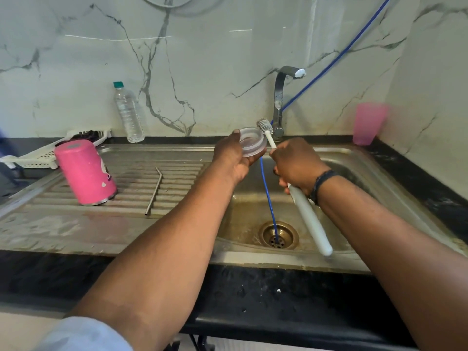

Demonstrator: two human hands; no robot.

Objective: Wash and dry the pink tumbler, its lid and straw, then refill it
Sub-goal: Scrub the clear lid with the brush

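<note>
Scrubbing lid (252, 141), pinched in left hand (234, 158); right hand (295, 164) gripping brush (307, 214). Risk: wet lid slipping into sink (354, 163).

A home kitchen is showing here: a steel sink (354, 158) with drainboard sitting in a black counter (253, 295), tap (281, 97) at twelve o'clock, marble-look wall (202, 59) rising behind.

My clear lid (252, 141) between left fingertips (236, 133); pink tumbler (84, 172) inverted and straw (154, 191) flat, well left of them.
</note>
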